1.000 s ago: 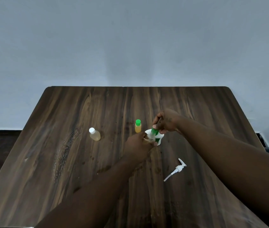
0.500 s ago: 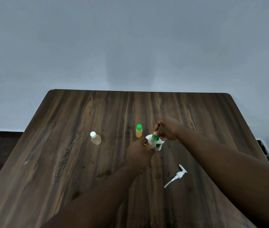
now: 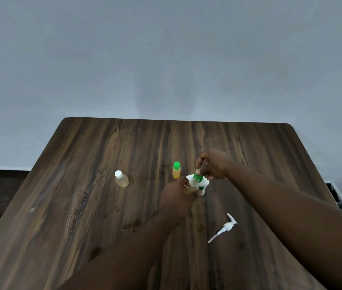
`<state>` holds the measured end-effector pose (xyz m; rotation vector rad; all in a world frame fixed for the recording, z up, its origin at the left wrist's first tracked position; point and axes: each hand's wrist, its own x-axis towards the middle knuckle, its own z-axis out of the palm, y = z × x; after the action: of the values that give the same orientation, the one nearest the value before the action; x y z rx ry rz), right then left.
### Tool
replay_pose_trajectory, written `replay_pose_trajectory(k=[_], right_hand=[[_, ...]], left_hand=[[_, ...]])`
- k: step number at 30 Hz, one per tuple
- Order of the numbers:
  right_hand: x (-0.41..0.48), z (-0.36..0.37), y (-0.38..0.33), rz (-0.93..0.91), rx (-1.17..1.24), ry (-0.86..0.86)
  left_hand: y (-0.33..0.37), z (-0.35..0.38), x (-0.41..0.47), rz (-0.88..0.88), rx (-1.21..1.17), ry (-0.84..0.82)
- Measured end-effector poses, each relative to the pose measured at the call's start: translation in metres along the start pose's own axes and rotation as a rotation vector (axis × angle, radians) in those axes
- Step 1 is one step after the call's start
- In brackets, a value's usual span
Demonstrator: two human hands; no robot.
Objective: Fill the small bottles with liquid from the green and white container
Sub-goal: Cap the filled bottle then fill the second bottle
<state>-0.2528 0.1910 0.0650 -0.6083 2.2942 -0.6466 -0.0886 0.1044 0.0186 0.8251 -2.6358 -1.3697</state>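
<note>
Dark wooden worktop (image 3: 103, 206): at frame centre the left hand (image 3: 176, 195) grips a small clear bottle of amber liquid (image 3: 190, 188) to steady it; the right hand (image 3: 214, 164) pinches its green cap (image 3: 197, 176), probably screwing it. The green and white container (image 3: 205, 183) stands just behind.

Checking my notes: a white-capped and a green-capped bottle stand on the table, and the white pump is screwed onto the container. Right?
No. The head view shows the white pump lying loose on the table, apart from the container; the rest holds.
</note>
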Motion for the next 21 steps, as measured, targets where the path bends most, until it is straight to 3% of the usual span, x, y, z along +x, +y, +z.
replay_pose_trajectory(k=[21], right_hand=[[-0.002,0.007,0.005,-0.006,-0.005,0.059]], left_hand=[[0.002,0.002,-0.005,0.048,-0.037,0.003]])
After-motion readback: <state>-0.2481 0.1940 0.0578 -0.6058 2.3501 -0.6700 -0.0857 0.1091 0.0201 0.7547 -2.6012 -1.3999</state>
